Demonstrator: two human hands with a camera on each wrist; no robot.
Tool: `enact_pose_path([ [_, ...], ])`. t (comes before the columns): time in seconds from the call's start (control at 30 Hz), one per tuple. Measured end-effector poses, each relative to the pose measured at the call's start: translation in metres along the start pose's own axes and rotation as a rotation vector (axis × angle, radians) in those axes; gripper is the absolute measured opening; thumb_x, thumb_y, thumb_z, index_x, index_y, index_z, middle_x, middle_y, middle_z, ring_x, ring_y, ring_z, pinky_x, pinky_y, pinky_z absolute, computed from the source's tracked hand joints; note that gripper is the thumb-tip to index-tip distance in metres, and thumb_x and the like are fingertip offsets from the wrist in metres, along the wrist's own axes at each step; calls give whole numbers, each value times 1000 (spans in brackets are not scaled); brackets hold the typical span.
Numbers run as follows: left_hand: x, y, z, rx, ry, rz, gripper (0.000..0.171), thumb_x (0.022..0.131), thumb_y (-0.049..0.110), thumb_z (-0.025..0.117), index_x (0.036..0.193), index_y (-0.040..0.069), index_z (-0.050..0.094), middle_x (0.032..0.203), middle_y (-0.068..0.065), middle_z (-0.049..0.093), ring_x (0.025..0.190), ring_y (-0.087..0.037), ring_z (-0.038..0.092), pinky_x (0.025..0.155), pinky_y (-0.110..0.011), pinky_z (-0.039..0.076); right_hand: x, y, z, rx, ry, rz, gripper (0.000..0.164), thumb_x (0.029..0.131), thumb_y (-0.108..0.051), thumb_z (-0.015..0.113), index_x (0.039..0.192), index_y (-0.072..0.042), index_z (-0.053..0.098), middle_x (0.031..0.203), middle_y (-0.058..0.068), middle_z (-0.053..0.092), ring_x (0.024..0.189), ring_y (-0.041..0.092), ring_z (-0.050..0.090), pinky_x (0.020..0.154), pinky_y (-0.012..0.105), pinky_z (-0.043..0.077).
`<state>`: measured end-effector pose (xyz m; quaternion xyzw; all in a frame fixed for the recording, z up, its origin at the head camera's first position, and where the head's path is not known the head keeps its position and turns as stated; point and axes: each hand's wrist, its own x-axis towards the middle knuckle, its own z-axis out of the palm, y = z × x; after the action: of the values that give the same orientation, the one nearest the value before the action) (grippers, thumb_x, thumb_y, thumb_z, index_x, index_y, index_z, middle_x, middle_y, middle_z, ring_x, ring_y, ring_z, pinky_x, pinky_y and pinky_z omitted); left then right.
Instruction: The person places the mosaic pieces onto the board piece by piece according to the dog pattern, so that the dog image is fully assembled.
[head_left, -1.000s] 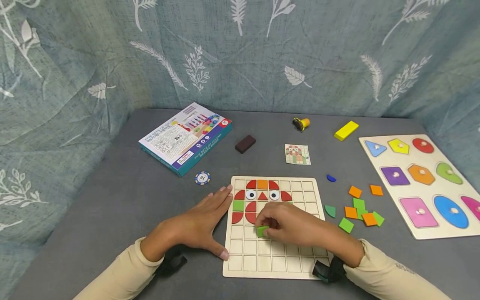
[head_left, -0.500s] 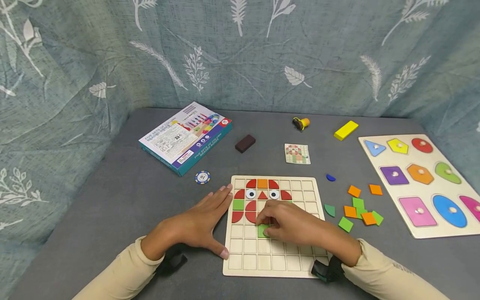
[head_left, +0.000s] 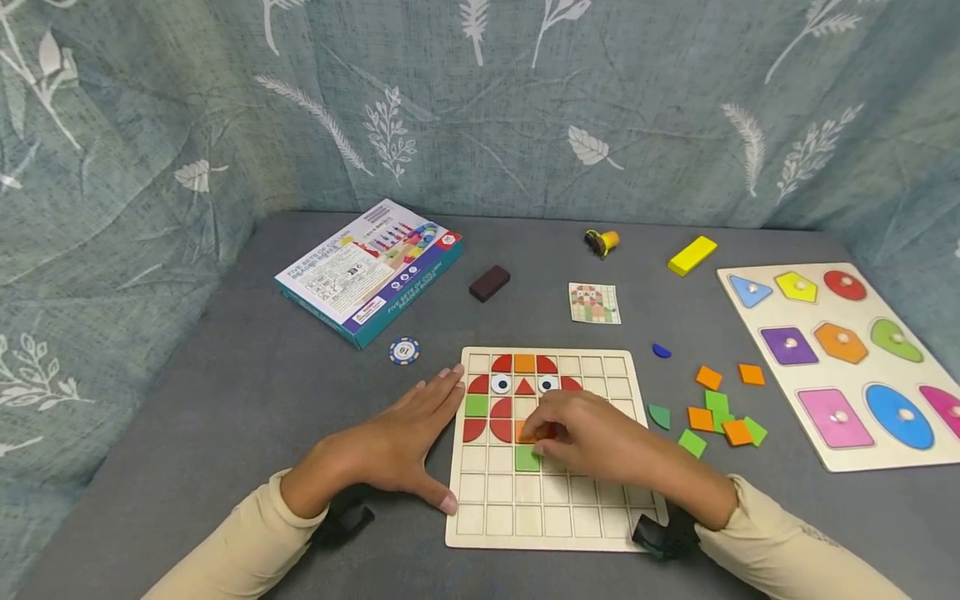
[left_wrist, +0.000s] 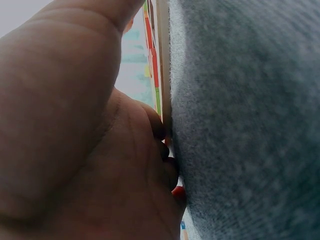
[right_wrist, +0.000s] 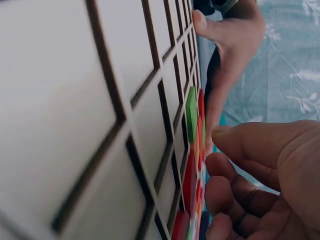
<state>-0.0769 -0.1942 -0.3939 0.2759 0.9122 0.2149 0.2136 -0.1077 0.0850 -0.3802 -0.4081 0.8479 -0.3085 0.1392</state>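
Observation:
A wooden grid board lies on the table, partly filled with red, orange and green pieces and two eye pieces. My left hand is spread flat at its left edge, fingertips at the upper side and thumb lower down. In the left wrist view its fingers lie along the board's side. My right hand is over the board, covering part of the pattern. Just below its fingers a green square tile lies in a cell. The right wrist view shows nothing between the thumb and the loosely bent fingers.
Loose orange tiles and green tiles lie right of the board. A knob shape puzzle is at far right. Behind are a pattern card, a dark block, a yellow block and a box. A poker chip is left.
My right hand has set the green square tile flat in a cell, let it go and moved slightly up off it, uncovering part of an orange piece. My left hand has stayed at the board's edge.

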Motion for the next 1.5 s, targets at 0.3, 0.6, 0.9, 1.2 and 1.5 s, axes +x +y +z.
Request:
enact_pose_path([
  [0.3,0,1,-2,11,7,15,135,63,68,79,156,2,6,162,-10,-6,147,-27,-5,116,-48,3,-16,18,-18,-15,137,24,12,89,-4,70,97,-12,73,90,-9,64,71,7,51,60,24,46],
  [0.6,-1,1,-1,3,13,12,134,63,67,79,155,2,7,162,-10,-4,147,-27,-4,116,-49,4,-43,36,-43,-55,225,142,16,89,-5,70,104,-7,72,93,-5,64,75,10,54,57,25,47],
  [0.9,-1,1,-1,-8,20,24,135,63,66,80,155,1,6,162,-12,-5,147,-28,-5,116,-50,3,-69,62,-57,-79,296,233,16,90,-5,68,106,-6,71,94,-2,63,74,12,53,58,26,46],
  [1.2,-1,1,-1,3,18,28,135,63,69,78,155,2,6,162,-11,-6,147,-28,-5,116,-50,3,-86,76,-73,-152,347,301,17,92,-10,67,108,-6,71,97,2,64,80,17,53,63,27,47],
  [1.5,-1,2,-2,10,8,17,134,64,67,79,156,2,5,162,-10,-6,147,-26,-6,116,-49,3,-100,104,-95,-168,284,422,27,92,-9,67,114,6,66,93,6,63,82,22,53,67,28,48],
])
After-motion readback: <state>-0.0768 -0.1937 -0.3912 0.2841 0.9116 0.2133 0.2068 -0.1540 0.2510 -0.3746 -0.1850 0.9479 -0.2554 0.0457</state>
